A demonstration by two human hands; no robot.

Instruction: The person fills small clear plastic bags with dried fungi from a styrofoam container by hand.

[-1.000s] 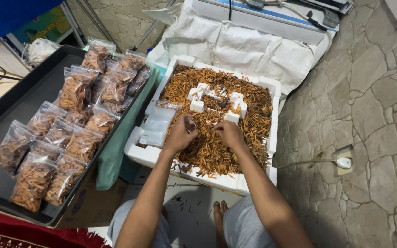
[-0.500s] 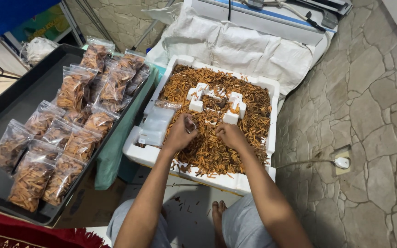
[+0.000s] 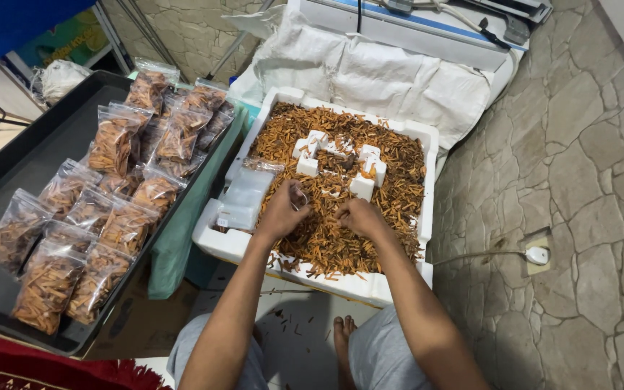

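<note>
A white foam box (image 3: 234,244) on the floor in front of me is full of thin orange-brown snack sticks (image 3: 391,180). My left hand (image 3: 281,211) is over the sticks and holds a small clear plastic bag (image 3: 298,196) by its mouth. My right hand (image 3: 359,217) rests on the sticks right beside it, fingers curled into the pile. A stack of empty clear bags (image 3: 245,196) lies on the box's left side. White foam blocks (image 3: 362,185) stand in the middle of the sticks.
A black tray (image 3: 9,166) on the left holds several filled clear bags of sticks (image 3: 113,141). A green cloth (image 3: 175,245) hangs between tray and box. A white padded sheet (image 3: 399,72) lies behind the box. Stone floor, a white cable and plug (image 3: 536,254) at right.
Both hands have shifted slightly within the pile; the left hand's clear bag shows more plainly. Nothing else has moved.
</note>
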